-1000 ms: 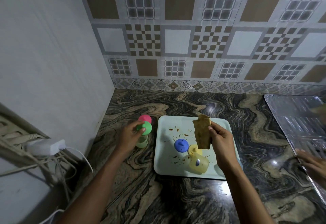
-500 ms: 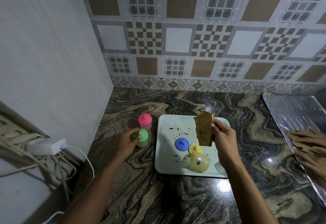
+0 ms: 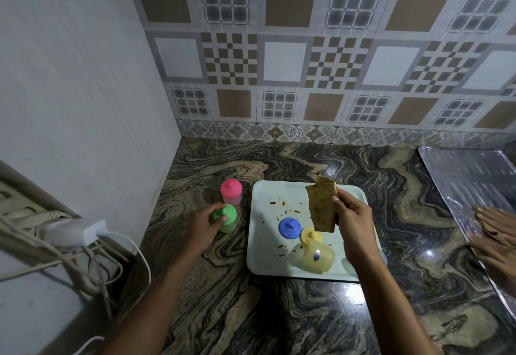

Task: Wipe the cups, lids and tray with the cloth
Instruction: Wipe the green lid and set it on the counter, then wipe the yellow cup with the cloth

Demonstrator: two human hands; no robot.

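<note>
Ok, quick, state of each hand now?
Left hand: holds the green-lidded cup.
Right hand: grips the cloth over the tray.

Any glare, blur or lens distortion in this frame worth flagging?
Head view: dim overall; glare spots on the polished countertop, sheen on the foil sheet; wide-angle lens bows the wall tiles; tray stains are legible; another person's hand at the right edge looks soft.

Lowered the green-lidded cup (image 3: 228,216) from mid-air onto the counter (image 3: 279,315), set just nearer than the pink-lidded cup (image 3: 231,191), left hand (image 3: 202,224) still gripping it, another person's hands (image 3: 495,224) further in at the right edge.
</note>
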